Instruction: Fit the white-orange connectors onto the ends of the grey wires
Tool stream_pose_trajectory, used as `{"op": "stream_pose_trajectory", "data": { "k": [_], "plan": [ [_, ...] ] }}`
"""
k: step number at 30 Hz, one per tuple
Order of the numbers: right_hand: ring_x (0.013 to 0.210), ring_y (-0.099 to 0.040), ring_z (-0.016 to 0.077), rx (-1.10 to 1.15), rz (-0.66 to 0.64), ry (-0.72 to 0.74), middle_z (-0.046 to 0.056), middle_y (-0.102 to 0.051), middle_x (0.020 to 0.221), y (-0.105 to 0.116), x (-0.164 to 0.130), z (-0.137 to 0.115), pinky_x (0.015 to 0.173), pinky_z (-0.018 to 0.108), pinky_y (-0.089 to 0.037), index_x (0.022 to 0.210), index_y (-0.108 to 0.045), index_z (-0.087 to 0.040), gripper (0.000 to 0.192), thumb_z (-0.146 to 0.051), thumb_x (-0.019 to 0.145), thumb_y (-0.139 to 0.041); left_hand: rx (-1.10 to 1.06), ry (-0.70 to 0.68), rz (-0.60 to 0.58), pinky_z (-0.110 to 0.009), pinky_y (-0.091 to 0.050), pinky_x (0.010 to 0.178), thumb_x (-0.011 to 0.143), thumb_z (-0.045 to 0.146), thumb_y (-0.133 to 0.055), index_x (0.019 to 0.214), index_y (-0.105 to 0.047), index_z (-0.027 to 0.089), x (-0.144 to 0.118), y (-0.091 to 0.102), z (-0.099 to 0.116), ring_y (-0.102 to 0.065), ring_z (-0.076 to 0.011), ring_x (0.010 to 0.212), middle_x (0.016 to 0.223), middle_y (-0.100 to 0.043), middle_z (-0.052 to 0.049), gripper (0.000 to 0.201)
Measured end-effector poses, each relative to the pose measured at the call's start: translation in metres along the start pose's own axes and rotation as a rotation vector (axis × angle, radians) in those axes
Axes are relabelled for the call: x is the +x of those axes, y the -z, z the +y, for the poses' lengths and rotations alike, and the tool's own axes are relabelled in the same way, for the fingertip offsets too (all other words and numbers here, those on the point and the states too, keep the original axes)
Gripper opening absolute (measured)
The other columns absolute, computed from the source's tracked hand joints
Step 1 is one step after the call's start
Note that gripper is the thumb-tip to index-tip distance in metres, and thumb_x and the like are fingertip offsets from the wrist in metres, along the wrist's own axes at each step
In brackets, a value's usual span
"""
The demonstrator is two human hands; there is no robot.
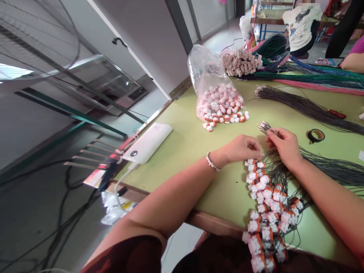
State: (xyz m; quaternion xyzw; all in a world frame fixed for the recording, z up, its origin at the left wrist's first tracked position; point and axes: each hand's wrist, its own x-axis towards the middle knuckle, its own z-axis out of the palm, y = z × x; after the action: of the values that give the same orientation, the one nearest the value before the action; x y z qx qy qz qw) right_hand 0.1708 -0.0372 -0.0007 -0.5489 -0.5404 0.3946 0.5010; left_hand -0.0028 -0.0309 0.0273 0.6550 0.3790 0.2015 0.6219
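Green desk [182, 144] carries: connector bag [217, 94], white power bank [148, 143], tape roll [316, 135], dark wire bundles [307, 108], wired connectors [265, 206].

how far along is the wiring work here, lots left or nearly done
Done: a string of red-and-white plastic connectors on thin dark wires. In hand: the right hand pinches bare wire ends; the left hand is closed beside it. Left: a clear plastic bag of loose connectors.

Bare forearms, a pale beaded bracelet [211, 162] on the left wrist, dark maroon clothing [136, 254].
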Motion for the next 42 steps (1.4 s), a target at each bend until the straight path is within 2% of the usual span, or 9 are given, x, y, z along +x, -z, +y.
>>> {"op": "stream_pose_trajectory", "data": {
  "k": [4,8,10,14,23,28,31,36,42],
  "plan": [
    [0.045,-0.042,0.0089,0.061,-0.071,-0.078,-0.004,-0.054,0.054,0.003,0.0,0.001,0.045,0.024,-0.035,0.088,-0.07,-0.016,0.03,-0.04,0.071,-0.066,0.29,-0.175,-0.086,-0.022,-0.045,0.06,0.071,0.023,-0.073,0.068,-0.071,0.016,-0.011,0.01,0.013,-0.061,-0.0137,0.063,0.069,-0.068,-0.005,0.008],
    [0.047,-0.043,0.0093,0.013,-0.11,-0.067,-0.003,-0.055,0.053,0.003,-0.002,0.0,0.047,0.024,-0.033,0.085,-0.071,-0.014,0.026,-0.033,0.072,-0.061,0.735,0.022,0.709,-0.028,-0.044,0.065,0.082,0.033,-0.061,0.067,-0.065,0.015,-0.013,0.05,0.01,-0.062,-0.0232,0.077,0.073,-0.065,-0.012,0.024],
    [0.048,-0.044,0.0097,-0.014,-0.1,-0.061,-0.002,-0.058,0.055,0.002,-0.003,-0.002,0.048,0.024,-0.033,0.089,-0.069,-0.014,0.026,-0.031,0.072,-0.058,0.921,0.167,0.852,-0.032,-0.045,0.07,0.078,0.029,-0.064,0.079,-0.066,0.013,-0.012,0.07,0.004,-0.062,-0.0292,0.088,0.084,-0.067,-0.016,0.017],
    [0.049,-0.047,0.0101,-0.06,-0.113,-0.06,-0.001,-0.061,0.055,0.0,-0.005,-0.006,0.05,0.023,-0.035,0.083,-0.063,-0.016,0.018,-0.026,0.07,-0.057,1.179,0.437,0.745,-0.036,-0.046,0.072,0.082,0.023,-0.055,0.097,-0.066,0.011,-0.009,0.09,-0.007,-0.062,-0.0344,0.095,0.102,-0.067,-0.021,0.022],
    [0.051,-0.048,0.0108,-0.045,-0.126,-0.04,-0.003,-0.055,0.053,-0.002,-0.005,-0.004,0.052,0.024,-0.037,0.067,-0.056,-0.018,0.015,-0.032,0.069,-0.061,1.215,0.525,0.601,-0.034,-0.046,0.076,0.079,0.025,-0.057,0.084,-0.07,0.009,-0.012,0.107,-0.002,-0.063,-0.0306,0.092,0.09,-0.069,-0.018,0.021],
    [0.055,-0.046,0.0109,-0.147,-0.071,0.043,-0.001,-0.056,0.059,-0.003,-0.004,-0.005,0.055,0.025,-0.037,0.068,-0.062,-0.016,0.018,-0.034,0.07,-0.06,0.759,0.225,0.632,-0.034,-0.048,0.074,0.072,0.023,-0.063,0.072,-0.071,0.012,-0.022,0.09,0.017,-0.064,-0.0247,0.077,0.072,-0.068,-0.009,0.014],
    [0.058,-0.048,0.0124,-0.16,-0.088,0.05,0.0,-0.058,0.062,-0.003,-0.006,-0.007,0.057,0.026,-0.038,0.069,-0.065,-0.015,0.022,-0.037,0.072,-0.059,0.196,0.029,0.444,-0.031,-0.05,0.072,0.067,0.022,-0.071,0.08,-0.071,0.012,-0.014,0.064,0.013,-0.063,-0.0176,0.07,0.071,-0.069,-0.005,0.016],
    [0.057,-0.044,0.0118,-0.153,-0.119,0.07,-0.001,-0.052,0.058,-0.001,-0.008,-0.006,0.055,0.025,-0.036,0.066,-0.062,-0.016,0.026,-0.039,0.075,-0.057,-0.562,0.07,0.224,-0.03,-0.052,0.083,0.066,0.009,-0.074,0.08,-0.068,0.011,0.01,0.028,-0.014,-0.067,-0.0126,0.076,0.077,-0.07,-0.005,0.015],
    [0.054,-0.037,0.01,-0.19,-0.18,0.098,-0.002,-0.044,0.054,-0.001,-0.009,-0.008,0.051,0.024,-0.03,0.061,-0.056,-0.017,0.026,-0.037,0.077,-0.054,-0.721,0.06,0.185,-0.029,-0.05,0.092,0.073,0.004,-0.068,0.09,-0.071,0.01,0.014,0.021,-0.025,-0.069,-0.0133,0.084,0.085,-0.073,-0.007,0.018]
  ]
}}
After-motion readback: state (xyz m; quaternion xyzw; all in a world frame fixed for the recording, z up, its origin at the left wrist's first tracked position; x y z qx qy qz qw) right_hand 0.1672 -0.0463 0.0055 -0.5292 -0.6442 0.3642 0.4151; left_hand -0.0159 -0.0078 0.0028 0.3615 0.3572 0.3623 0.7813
